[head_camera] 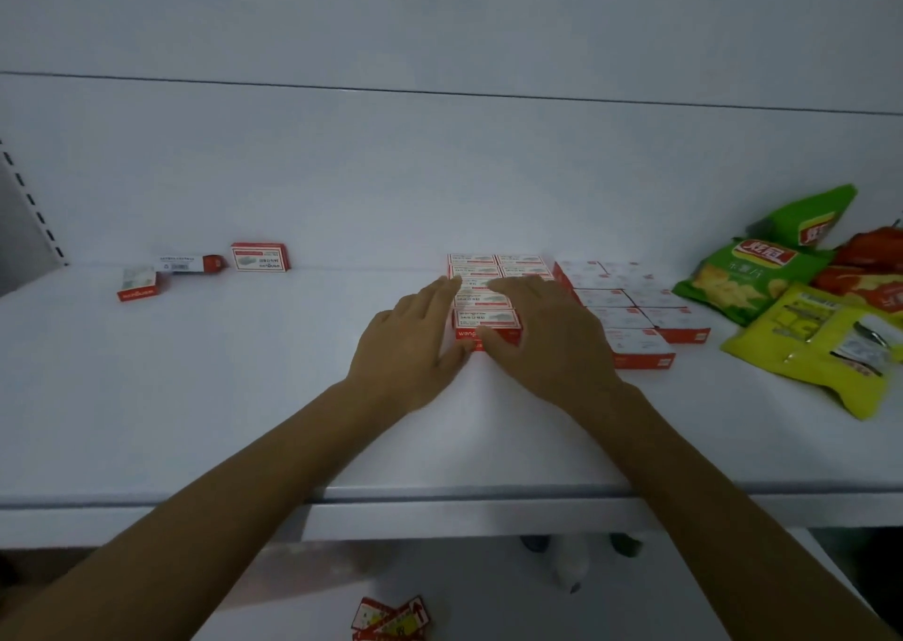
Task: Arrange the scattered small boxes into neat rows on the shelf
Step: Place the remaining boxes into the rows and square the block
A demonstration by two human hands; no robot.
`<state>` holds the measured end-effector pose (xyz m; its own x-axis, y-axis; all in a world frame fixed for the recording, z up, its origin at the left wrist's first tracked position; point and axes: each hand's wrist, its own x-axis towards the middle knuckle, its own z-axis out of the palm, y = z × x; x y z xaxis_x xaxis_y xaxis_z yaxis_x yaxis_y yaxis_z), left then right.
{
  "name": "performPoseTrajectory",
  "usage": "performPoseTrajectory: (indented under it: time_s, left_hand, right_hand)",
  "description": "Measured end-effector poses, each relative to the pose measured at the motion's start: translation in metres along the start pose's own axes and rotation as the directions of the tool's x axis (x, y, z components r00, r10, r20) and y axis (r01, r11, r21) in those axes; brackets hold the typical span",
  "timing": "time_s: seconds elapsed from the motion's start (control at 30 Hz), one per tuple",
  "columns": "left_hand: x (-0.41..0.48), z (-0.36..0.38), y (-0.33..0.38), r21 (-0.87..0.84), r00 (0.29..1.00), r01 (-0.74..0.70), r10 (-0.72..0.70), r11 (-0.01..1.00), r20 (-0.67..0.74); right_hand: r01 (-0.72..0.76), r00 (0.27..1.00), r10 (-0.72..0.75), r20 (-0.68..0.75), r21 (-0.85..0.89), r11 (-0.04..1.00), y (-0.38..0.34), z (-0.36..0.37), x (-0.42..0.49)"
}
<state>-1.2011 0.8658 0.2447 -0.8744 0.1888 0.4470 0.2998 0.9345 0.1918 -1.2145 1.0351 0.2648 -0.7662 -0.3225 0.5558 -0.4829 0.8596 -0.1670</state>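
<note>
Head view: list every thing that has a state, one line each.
left hand: open, fingers straight, against the left side of the centre block.
right hand: open, fingers straight, resting on the centre block.
centre block: boxes packed in neat rows.
right block: boxes in rows, untouched.
loose boxes: scattered at the left end of the shelf, not yet arranged.
snack bags: piled loosely at the right.
</note>
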Motion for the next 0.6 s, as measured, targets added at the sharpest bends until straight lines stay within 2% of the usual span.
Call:
performPoseTrajectory:
  time_s: [0.23, 0.43, 0.6]
  left_hand:
    - [-0.016, -0.025, -0.049, 0.203, 0.998, -0.063, 0.067, 0.977, -0.011]
    - [-0.048, -0.067, -0.121, 0.208, 0.998, 0.068, -0.065, 0.976, -0.019]
    - [-0.087, -0.102, -0.191, 0.286, 0.985, 0.171, -0.165, 0.943, -0.045]
  right_hand:
    - [0.159, 0.981, -0.147, 0.127, -0.092, 0.983, -0.028, 0.005, 0.018]
    - [0.338, 0.937, -0.335, 0.102, -0.012, 0.941, -0.103, 0.037, 0.057]
    - [0.401, 0.883, -0.399, 0.246, 0.045, 0.915, -0.182, 0.073, 0.088]
